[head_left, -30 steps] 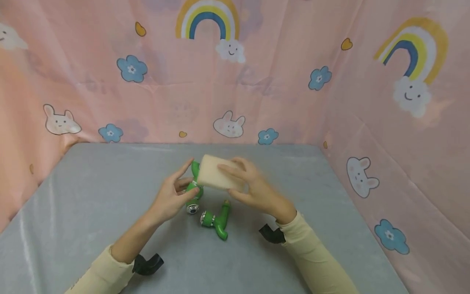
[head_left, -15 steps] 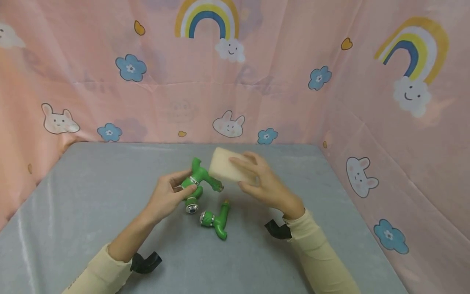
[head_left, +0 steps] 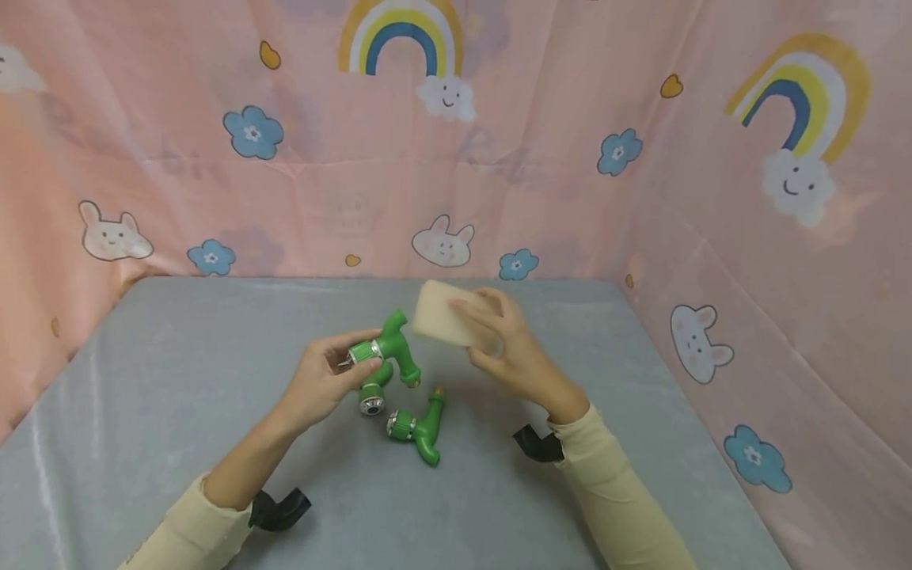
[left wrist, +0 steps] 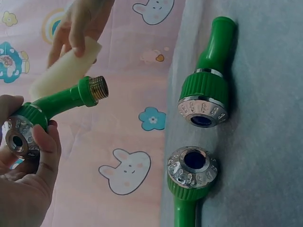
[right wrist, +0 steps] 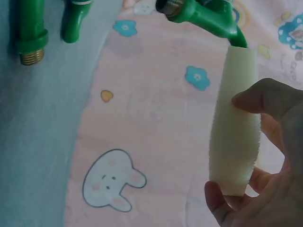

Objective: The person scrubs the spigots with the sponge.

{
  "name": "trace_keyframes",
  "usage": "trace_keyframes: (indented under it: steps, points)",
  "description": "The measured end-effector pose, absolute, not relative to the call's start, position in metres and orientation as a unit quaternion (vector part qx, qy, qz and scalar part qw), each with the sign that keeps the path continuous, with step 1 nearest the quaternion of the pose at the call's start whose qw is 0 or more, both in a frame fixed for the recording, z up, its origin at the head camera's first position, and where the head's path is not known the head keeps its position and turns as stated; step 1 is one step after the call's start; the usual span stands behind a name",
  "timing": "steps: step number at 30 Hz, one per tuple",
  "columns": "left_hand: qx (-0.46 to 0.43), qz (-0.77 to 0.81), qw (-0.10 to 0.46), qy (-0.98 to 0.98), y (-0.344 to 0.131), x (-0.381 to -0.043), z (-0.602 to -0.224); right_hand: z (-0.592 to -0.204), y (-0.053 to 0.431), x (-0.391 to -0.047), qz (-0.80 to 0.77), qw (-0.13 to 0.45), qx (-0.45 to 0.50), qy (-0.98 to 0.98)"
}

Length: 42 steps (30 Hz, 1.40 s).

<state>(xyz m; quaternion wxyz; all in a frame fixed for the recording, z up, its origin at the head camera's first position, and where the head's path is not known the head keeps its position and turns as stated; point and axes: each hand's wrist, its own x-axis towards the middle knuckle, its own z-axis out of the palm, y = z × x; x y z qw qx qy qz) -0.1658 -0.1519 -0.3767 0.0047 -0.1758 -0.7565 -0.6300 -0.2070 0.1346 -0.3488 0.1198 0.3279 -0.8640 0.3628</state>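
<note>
A green faucet (head_left: pixel 393 345) is held up off the table by my left hand (head_left: pixel 321 383), whose thumb and fingers grip its ribbed, silver-capped knob. In the left wrist view the threaded brass end of that faucet (left wrist: pixel 68 98) points out to the right. My right hand (head_left: pixel 518 353) pinches a cream sponge (head_left: pixel 443 313) between thumb and fingers, just right of the faucet's spout. The right wrist view shows the sponge (right wrist: pixel 234 123) edge-on, its top by the spout; whether they touch I cannot tell.
Two more green faucets lie on the grey table (head_left: pixel 178 356): one faucet (head_left: pixel 427 431) in front of the hands, another faucet (head_left: pixel 374 393) partly behind the held one. Black curved pieces (head_left: pixel 281 511) stick out at both wrists. Pink printed cloth (head_left: pixel 541 214) hangs behind and at the sides.
The sponge has moved right and up, away from the faucet it covered. My left hand has turned the faucet so its threaded end swings downward. The lying faucets stay put.
</note>
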Motion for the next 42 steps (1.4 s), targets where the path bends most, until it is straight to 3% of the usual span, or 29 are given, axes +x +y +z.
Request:
trace_keyframes:
  steps: [8, 19, 23, 29, 34, 42]
  points:
    - [-0.158, -0.608, 0.005, -0.778, -0.149, -0.167, -0.380, -0.350, 0.120, -0.198, 0.351, 0.153, 0.375, -0.845]
    - [-0.122, -0.601, 0.013, -0.790, -0.149, -0.167, -0.379, -0.351, 0.132, -0.204, 0.340, 0.068, 0.320, -0.882]
    - [-0.122, -0.590, 0.028, -0.798, -0.151, -0.167, -0.377, -0.346, 0.142, -0.205, 0.347, 0.064, 0.303, -0.885]
    - [-0.136, -0.548, 0.032, -0.825, -0.151, -0.166, -0.379, -0.348, 0.127, -0.200, 0.342, 0.091, 0.351, -0.867]
    - [-0.130, -0.550, 0.016, -0.825, -0.148, -0.163, -0.381, -0.354, 0.112, -0.194, 0.316, 0.059, 0.370, -0.872]
    - [-0.132, -0.541, 0.042, -0.829, -0.150, -0.163, -0.378, -0.355, 0.127, -0.198, 0.294, 0.037, 0.346, -0.890]
